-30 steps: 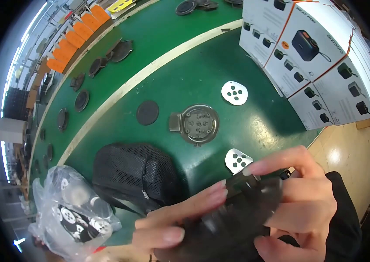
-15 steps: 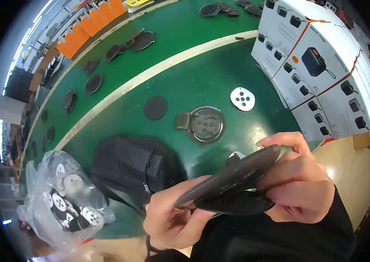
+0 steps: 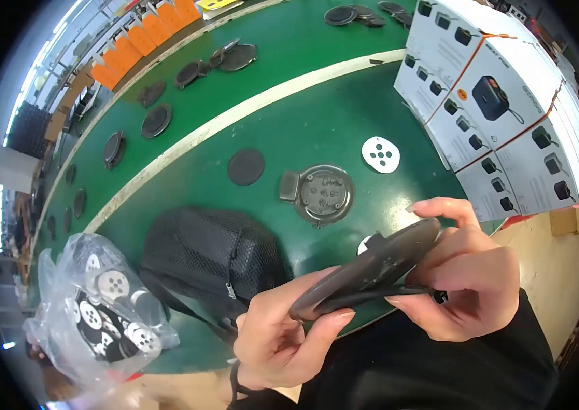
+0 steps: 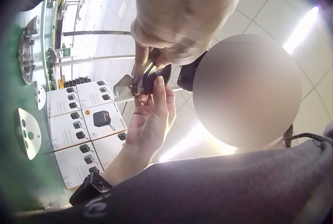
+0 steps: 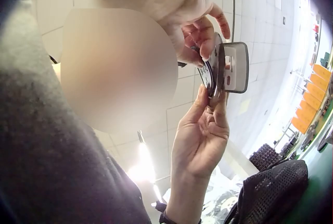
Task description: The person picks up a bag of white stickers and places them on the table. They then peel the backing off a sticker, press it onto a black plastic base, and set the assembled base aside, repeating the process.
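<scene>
On the left of the surface [image 3: 283,130], a clear plastic bag [image 3: 115,355] holds white plates with round holes. Just to its right lies a black mesh pouch [image 3: 197,239] (a zip pull shows on its near side). Beyond the pouch, a dark round pad [image 3: 246,167] lies flat.

In front of the pouch, the left hand [image 3: 279,331] grips the left end of a dark round part [image 3: 371,270], which is held above the surface and tilted. The left fingers are clamped on its rim, the thumb [image 3: 334,321] on one side and fingers on the other; the right wrist view shows that rim between them and a squarish grey tab [image 5: 237,68] projecting from the part.

Beyond the part, a grey round housing [image 3: 330,193] with a side block lies on the surface, apart from both hands. One white plate [image 3: 366,244] is partly hidden behind the held part, and another [image 3: 380,155] lies farther off.

The right hand [image 3: 470,273] pinches the right end of the part, thumb near its lower edge, with the index finger [image 3: 440,205] raised apart from the others. Beyond that hand, at the far right, stand stacked printed boxes [image 3: 501,116]
</scene>
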Demonstrator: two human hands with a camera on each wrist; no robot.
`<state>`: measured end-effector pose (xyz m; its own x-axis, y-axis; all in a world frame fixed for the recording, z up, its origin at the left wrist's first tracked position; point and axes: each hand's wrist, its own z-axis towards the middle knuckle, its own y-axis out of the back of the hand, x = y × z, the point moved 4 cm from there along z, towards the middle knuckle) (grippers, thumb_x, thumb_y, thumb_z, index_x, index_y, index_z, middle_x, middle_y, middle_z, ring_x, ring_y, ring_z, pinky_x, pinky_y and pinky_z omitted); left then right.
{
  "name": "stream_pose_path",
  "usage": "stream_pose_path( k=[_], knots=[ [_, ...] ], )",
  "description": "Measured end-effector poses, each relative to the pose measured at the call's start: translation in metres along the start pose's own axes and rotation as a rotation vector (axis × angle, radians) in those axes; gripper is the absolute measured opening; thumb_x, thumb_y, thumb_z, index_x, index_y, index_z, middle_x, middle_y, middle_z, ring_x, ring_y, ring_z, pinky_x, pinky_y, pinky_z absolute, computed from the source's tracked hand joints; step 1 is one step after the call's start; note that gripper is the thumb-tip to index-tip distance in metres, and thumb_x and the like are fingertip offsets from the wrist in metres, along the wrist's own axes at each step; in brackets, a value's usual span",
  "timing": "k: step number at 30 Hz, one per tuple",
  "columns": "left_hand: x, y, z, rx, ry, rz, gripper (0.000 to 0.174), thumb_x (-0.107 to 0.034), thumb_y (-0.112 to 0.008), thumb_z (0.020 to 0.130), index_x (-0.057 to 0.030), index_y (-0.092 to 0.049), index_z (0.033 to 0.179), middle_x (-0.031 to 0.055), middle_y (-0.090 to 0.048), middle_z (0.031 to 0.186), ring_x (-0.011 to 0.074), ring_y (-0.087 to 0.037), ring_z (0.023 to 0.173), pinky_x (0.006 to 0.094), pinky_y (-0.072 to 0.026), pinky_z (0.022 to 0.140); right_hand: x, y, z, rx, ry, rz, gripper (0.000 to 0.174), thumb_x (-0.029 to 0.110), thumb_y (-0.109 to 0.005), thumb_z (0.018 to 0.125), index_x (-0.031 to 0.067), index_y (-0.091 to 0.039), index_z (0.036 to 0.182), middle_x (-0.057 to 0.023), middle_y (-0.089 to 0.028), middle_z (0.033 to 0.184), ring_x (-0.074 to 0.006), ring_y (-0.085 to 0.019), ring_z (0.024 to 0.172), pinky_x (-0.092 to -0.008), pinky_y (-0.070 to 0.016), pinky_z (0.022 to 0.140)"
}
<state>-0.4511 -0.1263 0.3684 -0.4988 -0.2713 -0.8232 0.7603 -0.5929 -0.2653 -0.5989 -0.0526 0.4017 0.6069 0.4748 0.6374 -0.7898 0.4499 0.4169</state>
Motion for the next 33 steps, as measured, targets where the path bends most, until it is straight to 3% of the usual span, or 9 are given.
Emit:
stream_pose_path(
  k=[7, 14, 17, 24, 26, 28, 32, 33],
  knots=[
    [0.001, 0.001, -0.007, -0.052, 0.067, 0.066, 0.037, 0.011, -0.061, 0.074, 0.0149, -0.045, 0.107, 0.0225, -0.061, 0.090, 0.0193, -0.062, 0.080, 0.0270, -0.0490, 0.074, -0.003, 0.000, 0.002, -0.061, -0.057, 0.008, 0.032, -0.003, -0.074, 0.064, 0.0021, -0.049, 0.082, -0.0028, -0.053, 0.063, -0.0109, -0.051, 0.049, -0.0469, -0.0423, 0.087],
    [0.003, 0.003, -0.016, -0.118, 0.142, 0.124, 0.040, 0.008, -0.061, 0.074, 0.0106, -0.040, 0.108, 0.0219, -0.058, 0.096, 0.0207, -0.060, 0.085, 0.0308, -0.0487, 0.077, -0.007, -0.002, 0.001, -0.135, -0.094, 0.024, 0.026, -0.005, -0.072, 0.065, 0.0018, -0.052, 0.079, -0.0013, -0.048, 0.057, -0.0112, -0.050, 0.043, -0.0438, -0.0459, 0.085],
    [0.004, 0.004, -0.017, -0.048, 0.185, 0.170, 0.045, 0.003, -0.060, 0.073, 0.0048, -0.040, 0.114, 0.0154, -0.058, 0.102, 0.0184, -0.058, 0.090, 0.0287, -0.0460, 0.082, -0.008, -0.002, 0.000, -0.144, -0.127, 0.046, 0.027, -0.004, -0.072, 0.066, 0.0019, -0.050, 0.079, -0.0003, -0.048, 0.058, -0.0091, -0.049, 0.042, -0.0429, -0.0463, 0.086],
    [0.007, 0.007, -0.021, -0.106, 0.149, 0.204, 0.047, 0.007, -0.055, 0.073, 0.0055, -0.037, 0.117, 0.0178, -0.058, 0.104, 0.0219, -0.060, 0.091, 0.0314, -0.0477, 0.084, -0.010, -0.003, -0.002, -0.213, -0.165, 0.091, 0.031, -0.001, -0.073, 0.068, 0.0019, -0.046, 0.083, 0.0015, -0.047, 0.063, -0.0064, -0.046, 0.041, -0.0399, -0.0481, 0.085],
    [0.008, 0.007, -0.021, -0.213, 0.194, 0.186, 0.047, 0.007, -0.054, 0.073, 0.0059, -0.037, 0.117, 0.0182, -0.058, 0.103, 0.0222, -0.060, 0.090, 0.0315, -0.0478, 0.084, -0.012, -0.004, -0.002, -0.194, -0.153, 0.043, 0.033, 0.000, -0.074, 0.067, 0.0029, -0.046, 0.085, 0.0006, -0.047, 0.064, -0.0082, -0.046, 0.041, -0.0379, -0.0485, 0.084],
    [0.010, 0.003, -0.015, -0.127, 0.218, 0.186, 0.046, 0.008, -0.054, 0.073, 0.0063, -0.037, 0.117, 0.0183, -0.058, 0.103, 0.0213, -0.060, 0.090, 0.0305, -0.0476, 0.083, -0.014, -0.004, -0.002, -0.141, -0.138, -0.038, 0.036, 0.002, -0.075, 0.067, 0.0041, -0.045, 0.087, -0.0011, -0.049, 0.065, -0.0119, -0.046, 0.040, -0.0358, -0.0487, 0.083],
    [0.012, 0.002, -0.013, -0.060, 0.316, 0.163, 0.044, 0.009, -0.055, 0.073, 0.0070, -0.039, 0.115, 0.0177, -0.059, 0.102, 0.0186, -0.060, 0.089, 0.0280, -0.0472, 0.082, -0.019, -0.002, 0.012, 0.066, -0.191, -0.419, 0.036, 0.023, -0.072, 0.072, 0.0042, -0.045, 0.087, -0.0045, -0.050, 0.057, -0.0222, -0.050, 0.044, -0.0345, -0.0480, 0.071],
    [0.014, 0.004, -0.012, -0.185, 0.292, 0.230, 0.042, 0.010, -0.055, 0.073, 0.0068, -0.041, 0.113, 0.0162, -0.060, 0.100, 0.0161, -0.060, 0.088, 0.0261, -0.0466, 0.081, -0.018, 0.004, 0.017, 0.121, -0.221, -0.480, 0.037, 0.028, -0.070, 0.074, 0.0036, -0.045, 0.088, -0.0052, -0.051, 0.055, -0.0241, -0.051, 0.046, -0.0346, -0.0471, 0.068]
  ],
)
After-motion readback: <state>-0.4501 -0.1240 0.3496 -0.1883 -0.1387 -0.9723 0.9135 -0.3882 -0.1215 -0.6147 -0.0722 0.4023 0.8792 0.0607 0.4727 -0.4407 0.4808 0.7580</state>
